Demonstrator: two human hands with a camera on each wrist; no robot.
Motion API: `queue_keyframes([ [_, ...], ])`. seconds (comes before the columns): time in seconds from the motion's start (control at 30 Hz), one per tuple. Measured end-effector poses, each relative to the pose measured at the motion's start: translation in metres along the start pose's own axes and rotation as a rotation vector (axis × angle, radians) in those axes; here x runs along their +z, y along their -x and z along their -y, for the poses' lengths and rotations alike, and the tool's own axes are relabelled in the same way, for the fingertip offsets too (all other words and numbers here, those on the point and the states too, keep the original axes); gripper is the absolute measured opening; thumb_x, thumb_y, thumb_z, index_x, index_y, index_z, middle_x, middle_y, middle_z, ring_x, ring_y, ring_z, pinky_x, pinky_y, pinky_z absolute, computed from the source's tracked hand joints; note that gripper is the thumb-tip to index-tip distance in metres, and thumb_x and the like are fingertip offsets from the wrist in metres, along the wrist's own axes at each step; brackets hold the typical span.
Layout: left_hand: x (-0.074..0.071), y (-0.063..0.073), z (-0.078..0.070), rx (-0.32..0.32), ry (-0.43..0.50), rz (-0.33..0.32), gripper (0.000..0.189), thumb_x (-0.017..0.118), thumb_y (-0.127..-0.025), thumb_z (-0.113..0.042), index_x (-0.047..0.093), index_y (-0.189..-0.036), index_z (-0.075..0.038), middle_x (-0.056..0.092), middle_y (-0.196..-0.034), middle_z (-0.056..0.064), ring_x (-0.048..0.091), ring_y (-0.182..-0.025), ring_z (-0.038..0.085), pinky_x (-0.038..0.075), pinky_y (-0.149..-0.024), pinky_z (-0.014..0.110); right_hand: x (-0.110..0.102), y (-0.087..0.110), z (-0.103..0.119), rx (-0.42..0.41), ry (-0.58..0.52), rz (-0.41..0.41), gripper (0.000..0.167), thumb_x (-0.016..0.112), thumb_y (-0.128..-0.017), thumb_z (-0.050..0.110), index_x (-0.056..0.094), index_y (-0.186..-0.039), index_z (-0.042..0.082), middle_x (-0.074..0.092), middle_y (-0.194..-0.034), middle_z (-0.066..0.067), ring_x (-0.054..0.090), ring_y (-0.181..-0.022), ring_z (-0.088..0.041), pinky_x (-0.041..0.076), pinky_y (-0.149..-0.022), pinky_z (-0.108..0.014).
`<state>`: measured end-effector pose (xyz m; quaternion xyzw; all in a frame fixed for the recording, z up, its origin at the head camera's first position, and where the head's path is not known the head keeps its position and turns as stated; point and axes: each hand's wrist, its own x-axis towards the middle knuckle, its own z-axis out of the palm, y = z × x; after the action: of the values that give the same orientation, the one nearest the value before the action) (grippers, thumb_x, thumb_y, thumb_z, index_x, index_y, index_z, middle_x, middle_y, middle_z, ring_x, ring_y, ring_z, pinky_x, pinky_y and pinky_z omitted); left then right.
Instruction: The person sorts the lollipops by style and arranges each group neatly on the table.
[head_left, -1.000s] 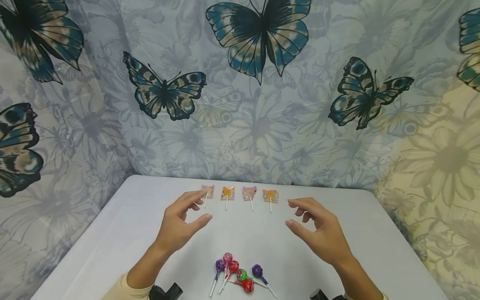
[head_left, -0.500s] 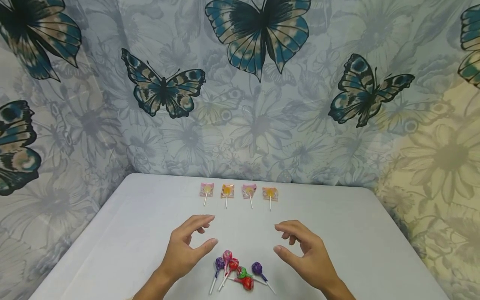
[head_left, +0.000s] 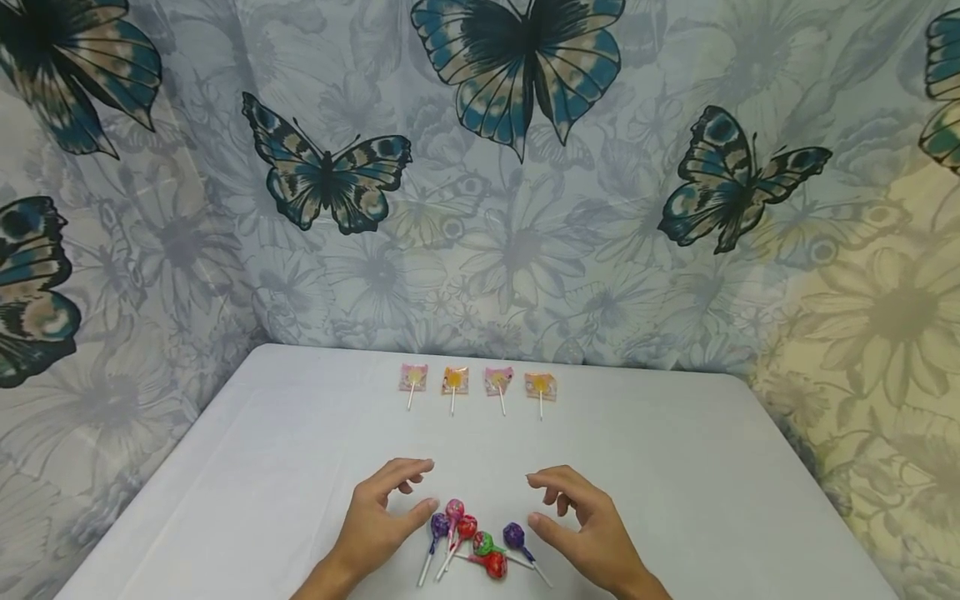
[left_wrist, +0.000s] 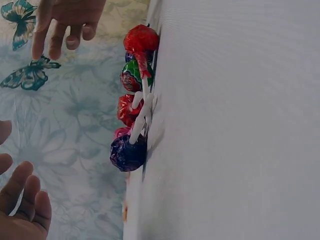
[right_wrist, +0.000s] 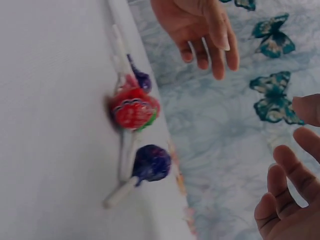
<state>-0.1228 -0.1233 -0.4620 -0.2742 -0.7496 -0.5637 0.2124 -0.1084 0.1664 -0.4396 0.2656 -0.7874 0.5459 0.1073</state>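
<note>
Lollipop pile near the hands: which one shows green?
The red-and-green lollipop, just behind the front red lollipop; no other in the pile shows green.

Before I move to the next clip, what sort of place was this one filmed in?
Probably a staged recording corner: a blue-grey, butterfly-printed backdrop rises behind a plain white, round-cornered table, where four flat lollipops in pink or orange wrappers lie in a neat row.

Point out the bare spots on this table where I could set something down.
The table is bare left of the left hand, right of the right hand, and in the strip between the four flat-wrapped lollipops and the hands. It's crowded between the hands, where six round lollipops lie close together, some overlapping.
</note>
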Motion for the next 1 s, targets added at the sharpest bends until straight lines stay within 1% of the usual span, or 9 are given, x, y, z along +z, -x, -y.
queue_keyframes([
  [0.1,0.004,0.005,0.010,-0.013,-0.006,0.013,0.047,0.080,-0.071,0.007,0.067,-0.115,-0.002,0.066,-0.108,0.006,0.057,-0.091,0.018,0.048,-0.070,0.033,0.005,0.004,-0.007,0.025,-0.005,0.002,0.036,0.074,-0.085,0.006,0.066,-0.118,0.016,0.063,-0.107,-0.001,0.051,-0.083,-0.022,0.045,-0.065,-0.032],
  [0.13,0.005,0.006,0.012,-0.030,-0.010,0.020,0.046,0.080,-0.072,0.006,0.067,-0.115,-0.003,0.066,-0.108,0.004,0.057,-0.091,0.018,0.048,-0.071,0.033,0.007,0.005,-0.010,0.036,-0.007,0.000,0.036,0.074,-0.084,0.005,0.066,-0.118,0.016,0.063,-0.106,-0.002,0.051,-0.083,-0.022,0.045,-0.065,-0.032],
  [0.2,0.006,0.009,0.015,-0.069,-0.017,0.039,0.044,0.080,-0.074,0.001,0.067,-0.116,-0.006,0.066,-0.107,0.003,0.057,-0.091,0.021,0.048,-0.071,0.033,0.010,0.008,-0.015,0.056,-0.003,0.000,0.037,0.075,-0.084,0.005,0.066,-0.117,0.016,0.063,-0.105,-0.004,0.051,-0.083,-0.022,0.045,-0.064,-0.031],
  [0.27,0.007,0.012,0.018,-0.121,-0.013,0.066,0.040,0.080,-0.077,-0.004,0.068,-0.115,-0.007,0.066,-0.107,0.004,0.058,-0.091,0.023,0.048,-0.073,0.033,0.014,0.010,-0.023,0.066,0.007,0.009,0.037,0.075,-0.083,0.005,0.066,-0.117,0.015,0.063,-0.106,-0.005,0.052,-0.083,-0.023,0.046,-0.064,-0.031],
  [0.4,0.004,0.016,0.022,-0.233,0.010,0.115,0.037,0.080,-0.079,-0.014,0.069,-0.114,-0.007,0.067,-0.107,0.007,0.058,-0.094,0.027,0.048,-0.077,0.033,0.022,0.012,-0.037,0.042,0.040,0.023,0.038,0.077,-0.080,0.004,0.067,-0.117,0.009,0.063,-0.108,-0.006,0.053,-0.081,-0.023,0.047,-0.062,-0.031],
  [0.5,0.003,0.016,0.026,-0.271,0.010,0.144,0.037,0.079,-0.080,-0.018,0.069,-0.114,-0.007,0.067,-0.108,0.006,0.058,-0.096,0.027,0.047,-0.079,0.034,0.026,0.012,-0.043,0.021,0.082,0.025,0.038,0.078,-0.080,0.005,0.067,-0.116,0.007,0.064,-0.107,-0.005,0.053,-0.079,-0.021,0.047,-0.060,-0.030],
  [0.6,0.002,0.016,0.031,-0.287,-0.004,0.172,0.036,0.079,-0.081,-0.020,0.070,-0.114,-0.008,0.067,-0.108,0.003,0.057,-0.097,0.024,0.047,-0.080,0.033,0.027,0.012,-0.046,0.051,0.106,0.040,0.036,0.078,-0.081,0.010,0.068,-0.116,0.010,0.064,-0.106,-0.002,0.053,-0.078,-0.018,0.046,-0.061,-0.028],
  [0.8,0.004,0.019,0.034,-0.293,-0.017,0.224,0.035,0.079,-0.081,-0.020,0.070,-0.112,-0.007,0.067,-0.108,0.001,0.058,-0.098,0.020,0.048,-0.081,0.031,0.027,0.015,-0.048,0.170,0.113,0.121,0.037,0.076,-0.084,0.019,0.067,-0.119,0.014,0.063,-0.108,0.004,0.053,-0.079,-0.013,0.046,-0.065,-0.025],
  [1.0,0.005,0.022,0.037,-0.280,-0.065,0.238,0.035,0.080,-0.079,-0.017,0.071,-0.111,-0.007,0.067,-0.105,-0.004,0.058,-0.099,0.015,0.048,-0.084,0.030,0.029,0.016,-0.051,0.162,0.150,0.188,0.033,0.074,-0.086,0.020,0.069,-0.118,0.014,0.064,-0.107,0.008,0.054,-0.082,-0.011,0.047,-0.067,-0.025],
])
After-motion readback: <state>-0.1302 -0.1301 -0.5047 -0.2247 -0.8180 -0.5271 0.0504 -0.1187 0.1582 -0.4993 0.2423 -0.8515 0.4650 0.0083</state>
